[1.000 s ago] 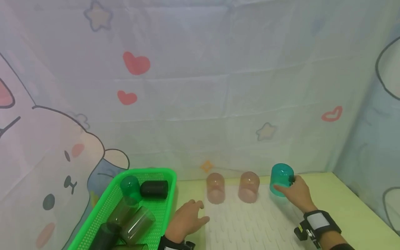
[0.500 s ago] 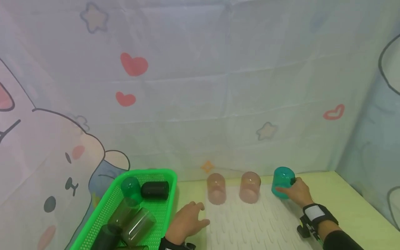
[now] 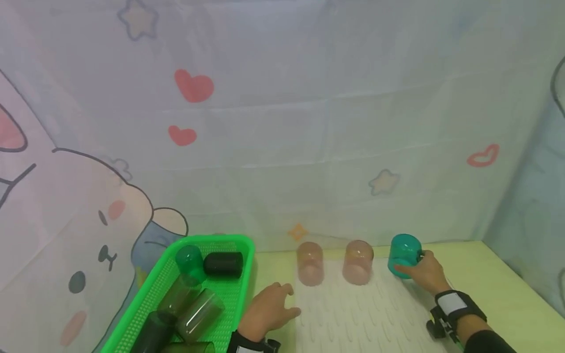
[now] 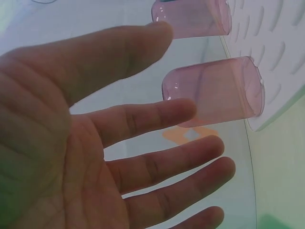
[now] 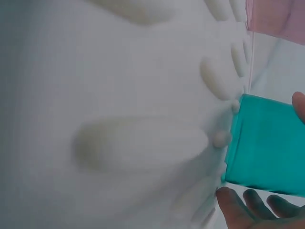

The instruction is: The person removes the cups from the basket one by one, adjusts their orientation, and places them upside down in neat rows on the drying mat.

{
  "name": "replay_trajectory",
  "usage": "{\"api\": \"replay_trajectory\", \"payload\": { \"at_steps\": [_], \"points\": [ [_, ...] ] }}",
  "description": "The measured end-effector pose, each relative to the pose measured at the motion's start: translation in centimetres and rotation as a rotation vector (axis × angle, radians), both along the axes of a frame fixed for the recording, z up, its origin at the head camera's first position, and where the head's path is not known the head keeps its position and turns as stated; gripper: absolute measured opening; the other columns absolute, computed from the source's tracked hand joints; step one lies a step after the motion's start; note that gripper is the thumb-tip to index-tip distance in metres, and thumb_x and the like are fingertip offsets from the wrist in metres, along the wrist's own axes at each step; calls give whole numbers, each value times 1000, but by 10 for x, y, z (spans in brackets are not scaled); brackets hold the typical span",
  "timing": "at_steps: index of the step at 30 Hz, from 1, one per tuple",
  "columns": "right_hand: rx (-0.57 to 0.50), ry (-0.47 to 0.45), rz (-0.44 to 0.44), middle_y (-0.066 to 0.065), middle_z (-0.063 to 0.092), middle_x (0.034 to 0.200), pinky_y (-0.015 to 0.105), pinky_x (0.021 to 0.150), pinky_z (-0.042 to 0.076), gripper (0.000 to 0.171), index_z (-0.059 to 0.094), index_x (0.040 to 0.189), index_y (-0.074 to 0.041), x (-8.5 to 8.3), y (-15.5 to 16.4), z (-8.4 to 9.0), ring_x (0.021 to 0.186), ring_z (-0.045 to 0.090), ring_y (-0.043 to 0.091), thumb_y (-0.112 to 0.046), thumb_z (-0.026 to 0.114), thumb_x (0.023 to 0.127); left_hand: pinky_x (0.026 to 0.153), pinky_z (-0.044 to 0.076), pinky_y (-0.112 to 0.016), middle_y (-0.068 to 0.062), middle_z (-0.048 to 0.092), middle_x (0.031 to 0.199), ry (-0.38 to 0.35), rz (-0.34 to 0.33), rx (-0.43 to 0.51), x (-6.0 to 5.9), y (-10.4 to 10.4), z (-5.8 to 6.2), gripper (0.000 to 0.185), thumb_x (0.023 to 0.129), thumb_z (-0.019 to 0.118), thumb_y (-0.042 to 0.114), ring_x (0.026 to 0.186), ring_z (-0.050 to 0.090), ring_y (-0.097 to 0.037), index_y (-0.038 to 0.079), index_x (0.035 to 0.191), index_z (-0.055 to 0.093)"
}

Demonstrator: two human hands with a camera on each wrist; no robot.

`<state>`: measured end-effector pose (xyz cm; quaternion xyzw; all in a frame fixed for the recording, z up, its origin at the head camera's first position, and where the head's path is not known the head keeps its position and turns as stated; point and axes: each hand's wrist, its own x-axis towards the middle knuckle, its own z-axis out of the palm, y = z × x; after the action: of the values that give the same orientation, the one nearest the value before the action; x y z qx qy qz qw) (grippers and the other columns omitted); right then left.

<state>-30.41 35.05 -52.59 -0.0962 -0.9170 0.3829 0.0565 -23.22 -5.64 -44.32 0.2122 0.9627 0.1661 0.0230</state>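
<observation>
I'm seeing my right hand (image 3: 423,271) gripping the teal cup (image 3: 403,255), fingers curled round it, mouth down at the far right corner of the ribbed white mat (image 3: 362,314); two pink cups (image 3: 310,263) are standing upturned along the mat's far edge. My left hand (image 3: 266,312) is lying spread and slack, holding nothing, between the mat's left edge and the green basket (image 3: 240,294).

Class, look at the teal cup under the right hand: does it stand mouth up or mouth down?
Mouth down. The teal cup shows its closed, rounded base on top, its rim on the white mat; the right hand grips it.
</observation>
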Motion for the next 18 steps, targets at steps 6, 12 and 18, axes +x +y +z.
{"api": "replay_trajectory", "payload": {
  "at_steps": [6, 12, 18],
  "points": [
    [4, -35, -21, 52, 27, 124, 63, 85, 41, 100, 13, 130, 31, 15, -4, 15, 112, 37, 62, -44, 63, 87, 81, 47, -38, -11, 61, 105, -6, 8, 0, 2, 1, -1, 43, 82, 69, 38, 97, 58, -25, 8, 113, 63],
    [-35, -76, -57, 50, 28, 126, 63, 83, 43, 91, 17, 131, 29, 35, -30, 45, 113, 37, 61, -47, 49, 93, 82, 47, -40, -11, 60, 107, -34, 21, 4, 7, 1, 6, 43, 84, 68, 38, 100, 58, -27, 9, 115, 62],
    [-20, -43, -25, 47, 39, 122, 56, 71, 50, 83, 28, 127, 28, 50, -57, 48, 106, 47, 58, -47, 46, 95, 77, 47, -36, -5, 59, 100, -69, -22, 35, 11, 2, 7, 39, 86, 65, 41, 91, 57, -20, 12, 113, 62]
  ]
}}
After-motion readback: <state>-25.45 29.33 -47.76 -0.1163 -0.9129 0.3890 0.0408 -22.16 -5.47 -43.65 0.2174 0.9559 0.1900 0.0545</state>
